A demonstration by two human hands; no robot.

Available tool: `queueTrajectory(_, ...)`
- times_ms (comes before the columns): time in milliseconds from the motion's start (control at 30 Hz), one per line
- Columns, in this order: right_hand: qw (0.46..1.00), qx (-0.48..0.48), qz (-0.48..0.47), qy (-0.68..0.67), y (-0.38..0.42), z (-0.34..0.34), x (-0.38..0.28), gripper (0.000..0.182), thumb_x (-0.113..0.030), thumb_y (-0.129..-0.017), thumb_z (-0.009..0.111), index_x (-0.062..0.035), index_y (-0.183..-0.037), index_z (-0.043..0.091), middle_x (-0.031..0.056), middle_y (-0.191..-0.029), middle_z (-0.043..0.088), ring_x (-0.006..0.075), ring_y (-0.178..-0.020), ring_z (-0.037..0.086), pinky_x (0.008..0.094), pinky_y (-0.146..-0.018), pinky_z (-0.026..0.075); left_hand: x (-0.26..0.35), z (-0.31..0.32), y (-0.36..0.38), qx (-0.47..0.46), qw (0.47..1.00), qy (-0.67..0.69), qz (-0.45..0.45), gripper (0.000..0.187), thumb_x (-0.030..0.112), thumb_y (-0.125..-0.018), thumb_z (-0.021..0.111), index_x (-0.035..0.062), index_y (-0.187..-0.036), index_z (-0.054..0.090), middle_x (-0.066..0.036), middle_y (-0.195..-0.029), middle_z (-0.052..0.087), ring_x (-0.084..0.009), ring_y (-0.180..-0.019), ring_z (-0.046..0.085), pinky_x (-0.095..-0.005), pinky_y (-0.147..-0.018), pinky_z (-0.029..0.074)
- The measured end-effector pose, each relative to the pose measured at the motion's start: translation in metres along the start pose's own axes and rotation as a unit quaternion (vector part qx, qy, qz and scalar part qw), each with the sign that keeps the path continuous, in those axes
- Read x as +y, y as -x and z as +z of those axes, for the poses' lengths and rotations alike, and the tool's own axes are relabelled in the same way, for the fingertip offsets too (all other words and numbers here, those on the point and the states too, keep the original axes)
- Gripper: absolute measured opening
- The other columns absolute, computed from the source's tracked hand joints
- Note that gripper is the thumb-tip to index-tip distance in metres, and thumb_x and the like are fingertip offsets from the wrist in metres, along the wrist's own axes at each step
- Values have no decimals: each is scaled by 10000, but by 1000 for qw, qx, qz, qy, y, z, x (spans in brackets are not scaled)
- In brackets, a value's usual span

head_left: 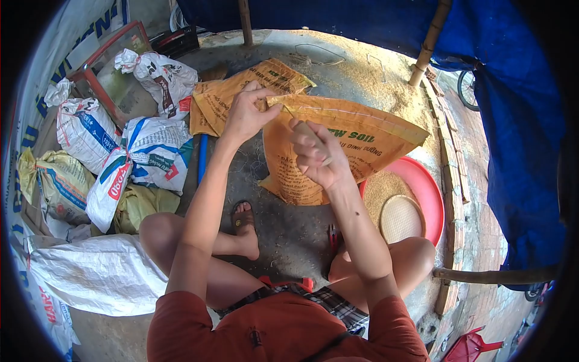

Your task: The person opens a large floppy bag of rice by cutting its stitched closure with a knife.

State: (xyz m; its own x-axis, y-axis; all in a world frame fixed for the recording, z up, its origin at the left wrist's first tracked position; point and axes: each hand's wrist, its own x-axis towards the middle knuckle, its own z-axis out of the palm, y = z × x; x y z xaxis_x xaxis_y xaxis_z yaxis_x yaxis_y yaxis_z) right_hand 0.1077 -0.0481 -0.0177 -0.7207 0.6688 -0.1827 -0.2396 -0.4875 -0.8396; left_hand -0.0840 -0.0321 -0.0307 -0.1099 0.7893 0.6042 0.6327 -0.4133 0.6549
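My left hand (247, 116) pinches the upper left corner of an orange printed sack (356, 123), which hangs upright in front of me. In my right hand (322, 163) is a tool with a pale wooden handle (316, 140), gripped in a closed fist. A thin dark shaft seems to run from it toward the sack's top edge near my left fingers; its tip cannot be made out. Stitching runs along that top edge. Behind it lies a second orange sack (238, 93), flat on the floor.
Several filled white sacks (90, 136) are piled on the left. A red basin (431, 196) holds grain and a round sieve (402, 218) at right. Dark-handled pliers (333, 237) lie near my leg. Grain (386, 60) is spread at the back, beside a bamboo post (429, 42).
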Motion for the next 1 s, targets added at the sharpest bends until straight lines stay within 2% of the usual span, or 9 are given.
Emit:
queueTrajectory(333,889,117,-145,419,-3,2,14,176,-180,-957,366,-45,-1012,463,44,-557,488,137,-396,471,316,-424,450,7,8,3,22,999,-30,0,255,126,-698,705,-22,-900,657,-98,-766,471,-222,-735,500,-325,-665,406)
queueTrajectory(367,998,11,-25,54,-5,-10,4,181,-182,-960,348,-54,-1023,460,37,-578,481,129,-393,467,284,-393,436,8,8,3,25,999,-29,3,242,122,-701,701,-16,-895,656,-98,-766,468,-222,-743,500,-324,-673,408)
queueTrajectory(400,937,-98,98,-320,-7,-17,-1,189,-184,-963,330,-64,-1033,457,29,-600,475,122,-390,463,252,-362,422,9,8,3,28,999,-29,6,230,118,-704,697,-11,-891,656,-98,-766,466,-223,-751,501,-324,-682,409)
queueTrajectory(433,937,-98,98,-320,-6,-16,-1,189,-184,-963,330,-64,-1033,457,29,-600,475,122,-390,463,252,-362,422,9,9,3,28,999,-29,6,230,118,-704,697,-11,-891,656,-98,-766,466,-223,-751,501,-324,-682,409)
queueTrajectory(567,1000,-5,9,1,-1,2,5,191,-186,-960,338,-58,-1036,458,39,-578,482,127,-382,467,265,-360,428,11,11,1,37,999,-35,17,213,106,-710,687,-6,-888,650,-98,-769,464,-228,-759,502,-333,-688,413)
queueTrajectory(700,940,90,-79,321,5,16,7,195,-188,-957,345,-52,-1038,458,48,-557,488,132,-373,471,279,-359,433,10,12,2,35,999,-36,20,211,99,-712,684,-10,-888,645,-100,-776,467,-234,-757,505,-334,-688,416)
queueTrajectory(933,923,102,-80,363,3,9,4,215,-192,-940,378,-1,-998,459,70,-564,520,122,-374,497,254,-343,435,5,12,2,24,1000,7,-6,203,97,-723,680,-13,-889,642,-94,-766,468,-220,-740,502,-319,-674,408)
queueTrajectory(967,998,-26,-6,-64,-4,-6,3,219,-199,-945,364,-12,-999,464,65,-593,527,108,-375,487,230,-334,422,-1,14,2,30,999,22,1,208,98,-727,678,-12,-900,643,-86,-767,472,-200,-723,496,-307,-653,401)
queueTrajectory(1000,863,-150,70,-478,-10,-18,6,224,-207,-950,351,-22,-1000,468,59,-622,534,94,-377,477,206,-324,410,-7,15,2,36,999,36,7,213,99,-731,675,-10,-911,644,-78,-768,477,-179,-706,490,-295,-633,394)
